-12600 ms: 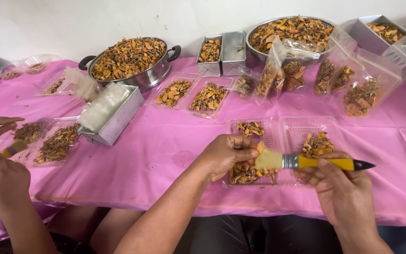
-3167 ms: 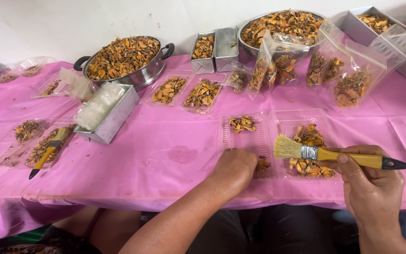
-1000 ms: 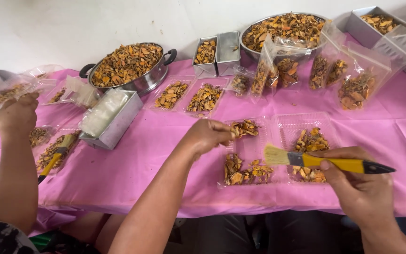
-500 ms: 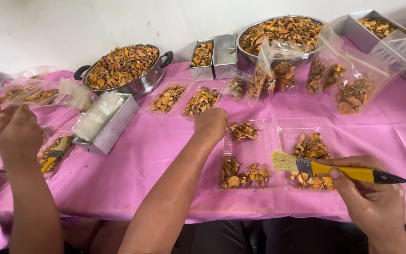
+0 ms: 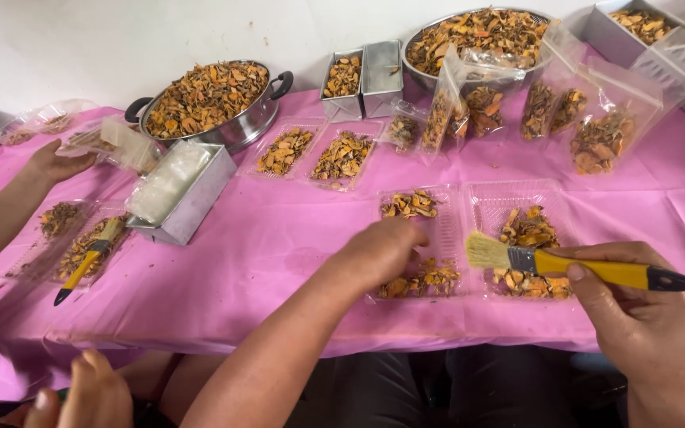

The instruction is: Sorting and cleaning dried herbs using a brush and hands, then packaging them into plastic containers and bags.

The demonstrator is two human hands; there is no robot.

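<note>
The yellow-handled brush (image 5: 572, 265), pinched in the right hand (image 5: 648, 317), hovered at three o'clock of the left hand (image 5: 378, 250), its grip pressed closed over the dried slices in the clear tray (image 5: 430, 238).

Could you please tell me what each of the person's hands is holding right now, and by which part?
The right hand holds a yellow-handled paintbrush by its handle. The left hand holds nothing visible; it rests on the clear plastic tray of dried orange pieces.
</note>
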